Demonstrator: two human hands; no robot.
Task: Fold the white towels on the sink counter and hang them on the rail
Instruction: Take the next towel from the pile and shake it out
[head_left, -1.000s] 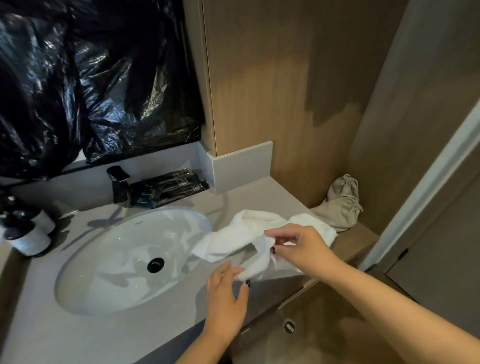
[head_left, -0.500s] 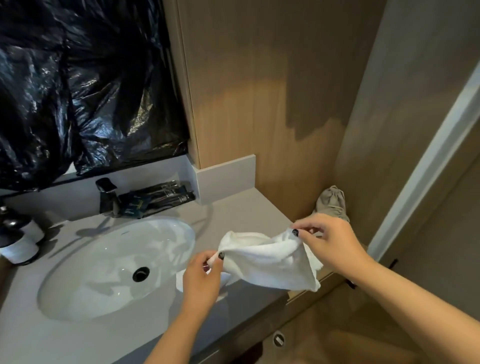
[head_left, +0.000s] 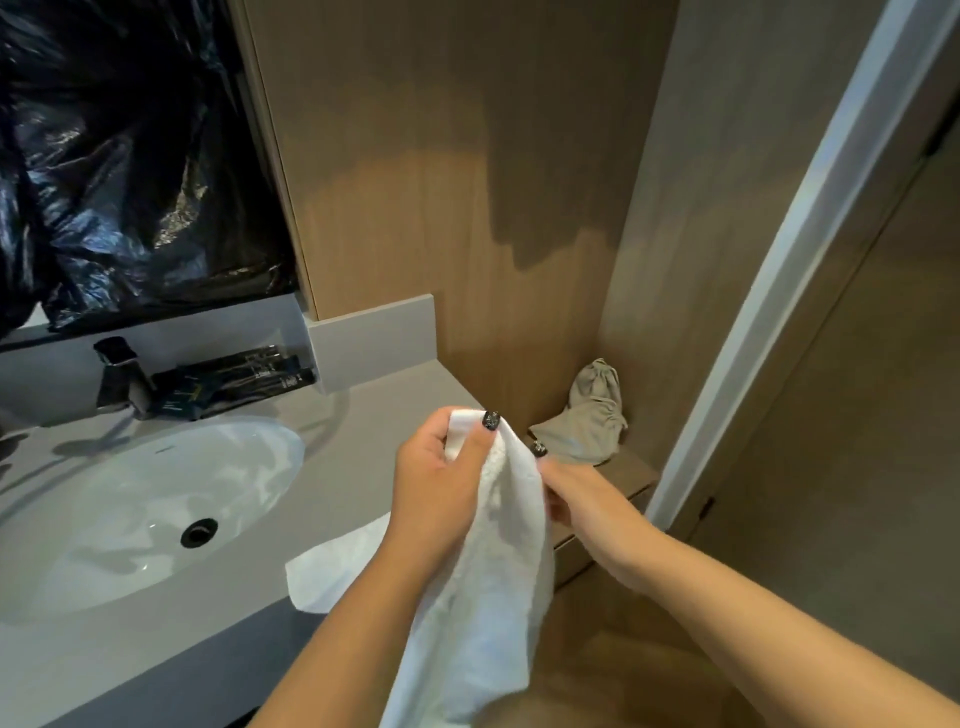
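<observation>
A white towel (head_left: 493, 587) hangs folded lengthwise in front of me, above the front edge of the grey sink counter (head_left: 358, 457). My left hand (head_left: 441, 483) pinches its top edge between thumb and fingers. My right hand (head_left: 576, 499) grips the same top edge from the right side, partly hidden behind the cloth. A second white towel (head_left: 337, 566) lies flat on the counter by the basin, with my left forearm across part of it. No rail is in view.
The white basin (head_left: 140, 509) with a black drain sits at left, behind it a black tap (head_left: 122, 376) and dark sachets (head_left: 239, 379). A beige cloth bag (head_left: 587, 421) lies on the wooden ledge at right. Black plastic covers the mirror (head_left: 119, 156).
The towel was lifted off the counter, stretched between both hands, then my hands came together at its top edge so it now hangs doubled. A second towel shows on the counter.
</observation>
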